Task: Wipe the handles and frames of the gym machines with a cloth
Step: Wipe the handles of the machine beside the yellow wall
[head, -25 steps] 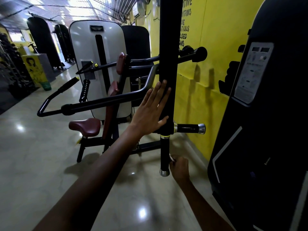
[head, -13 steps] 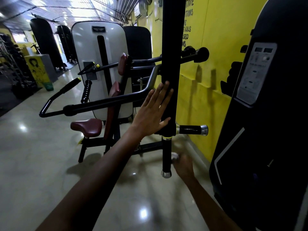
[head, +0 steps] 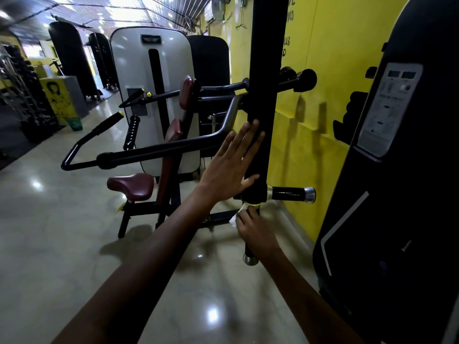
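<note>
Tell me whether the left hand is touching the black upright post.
Touching. The head view shows the left hand laid flat with straight fingers against the black upright post, its thumb pressed on the post's front near the bottom, no gap visible.

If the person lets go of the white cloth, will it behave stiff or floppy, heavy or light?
Probably floppy: the white cloth bunches under the right hand against the lower handle. It looks light, since only a thin crumpled corner shows. It would likely drop limply, not roll.

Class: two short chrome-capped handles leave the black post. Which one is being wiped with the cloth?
The downward-pointing handle: the right hand grips it with the white cloth. The sideways handle is untouched.
</note>
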Demonstrator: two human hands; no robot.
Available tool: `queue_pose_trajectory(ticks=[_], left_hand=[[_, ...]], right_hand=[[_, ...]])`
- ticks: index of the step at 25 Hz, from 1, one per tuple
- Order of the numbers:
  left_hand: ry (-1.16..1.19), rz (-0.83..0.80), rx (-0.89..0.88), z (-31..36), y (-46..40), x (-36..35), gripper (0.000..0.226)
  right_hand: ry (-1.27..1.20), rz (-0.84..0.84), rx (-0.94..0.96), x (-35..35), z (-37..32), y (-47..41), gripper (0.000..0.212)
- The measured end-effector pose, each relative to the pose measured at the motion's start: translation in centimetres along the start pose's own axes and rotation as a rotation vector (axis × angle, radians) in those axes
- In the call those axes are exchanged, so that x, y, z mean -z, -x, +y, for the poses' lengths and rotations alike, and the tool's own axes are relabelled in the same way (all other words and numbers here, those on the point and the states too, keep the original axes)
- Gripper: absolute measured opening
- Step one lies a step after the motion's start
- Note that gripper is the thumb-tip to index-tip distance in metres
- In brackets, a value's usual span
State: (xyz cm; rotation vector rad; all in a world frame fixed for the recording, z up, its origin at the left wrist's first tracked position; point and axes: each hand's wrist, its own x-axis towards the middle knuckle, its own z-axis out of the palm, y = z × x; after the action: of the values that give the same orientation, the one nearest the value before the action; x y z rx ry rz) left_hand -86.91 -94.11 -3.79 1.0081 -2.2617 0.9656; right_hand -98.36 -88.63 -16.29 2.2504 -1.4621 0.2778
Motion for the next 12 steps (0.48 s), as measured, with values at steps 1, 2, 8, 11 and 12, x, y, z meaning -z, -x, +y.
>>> queue_pose_trajectory(ticks=[1,2,8,11,12], left_hand=[[0.001,0.001,0.000,0.0,0.0,0.0,0.087],[0.004,0.000,-0.001,0.0,-0.1,0.0,0.087],[0.007,-0.008,0.007,0.4,-0.1,0.0,0.087],[-0.008,-0.010,-0.003,0.2,0.0,0.1,0.087],[-0.011,-0.013,-0.006,0.2,0.0,0.2,0.087]], right_hand=[[0.030,-0.033,0.023,-0.3,-0.5,0.1,0.035],[0.047,-0.092,0.003,-0.4,-1.0,0.3,0.038],[0.278,-0.270,0.026,-0.9,-3.3,1.0,0.015],[0.313,-0.485,-0.059,-1.9,-4.5,1.5,0.021],[0.324,-0.524,-0.073,-2.8,-4.9,1.8,0.028]])
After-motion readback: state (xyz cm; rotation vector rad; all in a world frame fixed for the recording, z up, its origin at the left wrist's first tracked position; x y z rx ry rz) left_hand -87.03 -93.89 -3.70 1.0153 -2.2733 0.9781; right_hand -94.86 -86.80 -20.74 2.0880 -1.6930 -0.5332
